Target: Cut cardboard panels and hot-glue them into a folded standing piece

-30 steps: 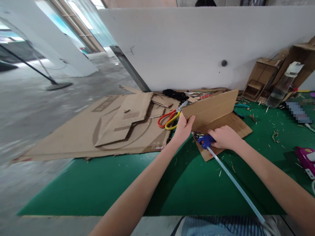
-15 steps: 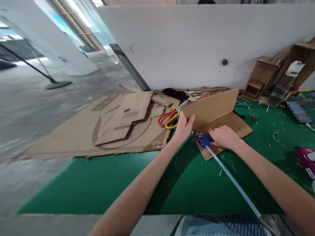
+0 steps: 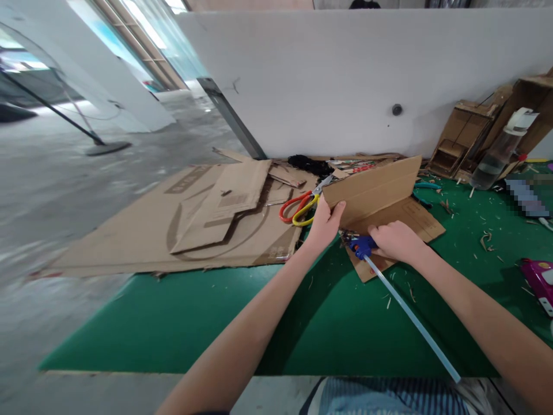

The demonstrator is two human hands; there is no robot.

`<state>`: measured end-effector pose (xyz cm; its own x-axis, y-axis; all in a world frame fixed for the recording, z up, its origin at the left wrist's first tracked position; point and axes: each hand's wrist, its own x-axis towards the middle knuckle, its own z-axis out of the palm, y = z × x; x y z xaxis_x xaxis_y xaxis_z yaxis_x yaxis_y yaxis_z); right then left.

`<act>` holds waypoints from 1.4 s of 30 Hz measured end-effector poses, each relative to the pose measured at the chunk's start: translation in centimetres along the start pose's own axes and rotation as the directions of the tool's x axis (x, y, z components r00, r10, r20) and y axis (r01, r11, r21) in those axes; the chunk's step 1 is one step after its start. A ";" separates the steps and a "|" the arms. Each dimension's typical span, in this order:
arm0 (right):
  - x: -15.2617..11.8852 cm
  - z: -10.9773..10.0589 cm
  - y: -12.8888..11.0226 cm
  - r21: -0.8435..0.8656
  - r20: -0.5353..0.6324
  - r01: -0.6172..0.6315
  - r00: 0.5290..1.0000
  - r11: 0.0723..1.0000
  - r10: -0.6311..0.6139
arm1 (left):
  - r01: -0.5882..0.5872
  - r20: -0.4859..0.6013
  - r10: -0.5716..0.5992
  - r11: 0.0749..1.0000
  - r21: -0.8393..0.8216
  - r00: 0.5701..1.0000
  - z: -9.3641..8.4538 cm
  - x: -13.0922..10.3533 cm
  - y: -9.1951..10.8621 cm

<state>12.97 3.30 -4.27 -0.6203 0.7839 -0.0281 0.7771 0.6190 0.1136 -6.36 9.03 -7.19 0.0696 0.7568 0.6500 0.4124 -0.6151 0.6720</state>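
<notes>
My left hand [image 3: 327,223] grips the left end of a cardboard panel [image 3: 375,187], thumb on its near face, and the panel stands tilted up. Beneath it a flat cardboard piece [image 3: 423,222] lies on the table; I cannot tell whether the two are joined. My right hand [image 3: 394,241] is closed around a blue hot glue gun [image 3: 362,246], low in front of the panel. A long translucent glue stick [image 3: 415,320] runs from its back towards me. The gun's nozzle is hard to make out. Scissors [image 3: 306,210] with red and yellow handles lie just left of my left hand.
Large cardboard sheets [image 3: 129,230] cover the left of the green table [image 3: 181,323], overhanging its edge. A white board [image 3: 319,86] rises behind. At right are a clear bottle [image 3: 496,158], cardboard structures [image 3: 461,129], teal-handled pliers [image 3: 427,185], a magenta device [image 3: 540,276] and scraps.
The whole view has shifted slightly, so things appear a little further right. Both hands keep their hold on the cardboard panel and the hot glue gun, almost without moving.
</notes>
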 end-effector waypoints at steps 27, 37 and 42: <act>-0.6 0.1 0.7 -0.005 0.005 -0.046 0.999 0.999 0.046 | 0.004 -0.004 -0.004 1.000 -0.001 1.000 0.0 0.0 0.0; -0.7 0.1 0.9 -0.009 0.024 -0.075 0.997 0.997 0.075 | 0.014 -0.009 -0.014 1.000 -0.006 1.000 0.0 0.0 0.0; -0.7 0.0 1.0 -0.003 0.028 -0.085 0.996 0.996 0.085 | 0.003 -0.005 -0.003 1.000 0.001 1.000 0.0 0.0 0.1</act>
<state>14.21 3.40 -4.16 -0.5487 0.8347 -0.0466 0.8266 0.5501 0.1190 -6.30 8.97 -7.12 0.0635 0.7574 0.6499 0.4136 -0.6126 0.6735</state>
